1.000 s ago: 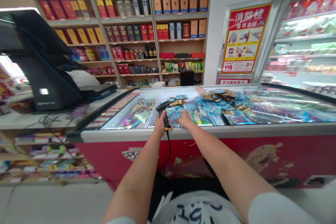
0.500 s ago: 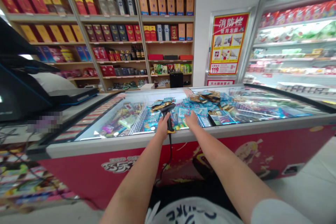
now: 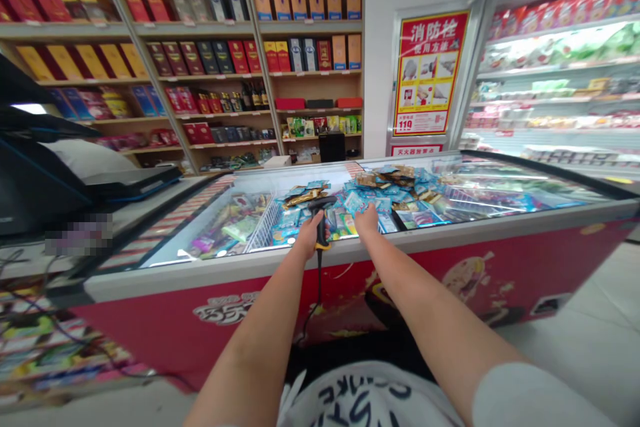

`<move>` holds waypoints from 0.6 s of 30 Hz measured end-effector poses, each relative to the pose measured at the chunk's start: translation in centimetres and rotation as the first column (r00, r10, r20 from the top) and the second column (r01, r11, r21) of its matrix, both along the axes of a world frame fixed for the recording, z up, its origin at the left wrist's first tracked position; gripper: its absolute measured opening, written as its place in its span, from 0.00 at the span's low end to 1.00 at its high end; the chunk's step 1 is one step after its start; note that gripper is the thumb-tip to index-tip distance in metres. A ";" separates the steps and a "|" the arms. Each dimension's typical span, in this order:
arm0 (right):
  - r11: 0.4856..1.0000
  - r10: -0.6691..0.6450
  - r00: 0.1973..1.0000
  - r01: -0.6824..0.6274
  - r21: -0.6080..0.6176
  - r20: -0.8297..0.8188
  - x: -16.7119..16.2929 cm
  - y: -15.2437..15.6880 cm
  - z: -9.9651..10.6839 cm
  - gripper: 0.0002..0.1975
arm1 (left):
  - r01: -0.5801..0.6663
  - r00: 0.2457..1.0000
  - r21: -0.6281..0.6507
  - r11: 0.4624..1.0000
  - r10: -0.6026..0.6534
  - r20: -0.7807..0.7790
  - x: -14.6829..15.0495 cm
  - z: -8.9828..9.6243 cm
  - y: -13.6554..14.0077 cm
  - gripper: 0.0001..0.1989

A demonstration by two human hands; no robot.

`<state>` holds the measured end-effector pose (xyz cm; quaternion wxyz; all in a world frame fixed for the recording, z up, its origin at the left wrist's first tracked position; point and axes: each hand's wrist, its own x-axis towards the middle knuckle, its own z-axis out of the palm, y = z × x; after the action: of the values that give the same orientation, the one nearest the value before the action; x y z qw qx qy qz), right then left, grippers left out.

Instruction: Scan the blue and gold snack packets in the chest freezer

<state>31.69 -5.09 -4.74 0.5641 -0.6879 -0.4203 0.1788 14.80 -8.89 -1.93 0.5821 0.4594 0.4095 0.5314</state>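
Note:
My left hand (image 3: 309, 233) is wrapped round the handle of a black and yellow barcode scanner (image 3: 321, 221), whose cable hangs down the freezer's front. To its right, my right hand (image 3: 367, 220) is closed on a light blue ice cream packet (image 3: 355, 204), level with the scanner head. Both hands are over the front edge of the chest freezer (image 3: 190, 263). Behind them, blue and brown packets (image 3: 390, 179) lie heaped on the glass top. A smaller pile of brown and blue packets (image 3: 300, 195) sits beyond the scanner.
Wire baskets (image 3: 264, 227) with colourful packs show through the glass. On the left is a counter with a dark machine (image 3: 40, 173) and loose cables. Shelves of boxed goods (image 3: 200, 57) line the back wall. A lit refrigerated display (image 3: 560, 87) stands at the right.
The packet in my right hand has tilted, its left part now closer to the scanner. My left hand keeps its grip on the scanner. The view has shifted slightly.

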 end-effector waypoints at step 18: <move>0.999 0.010 1.000 -0.010 0.038 0.008 0.0 0.1 -0.1 0.20 | 0.056 0.998 0.014 0.998 -0.056 -0.013 0.0 -0.1 -0.3 0.21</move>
<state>31.68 -4.97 -4.87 0.5745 -0.6757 -0.4290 0.1711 14.77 -9.20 -2.07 0.5910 0.4782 0.3963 0.5148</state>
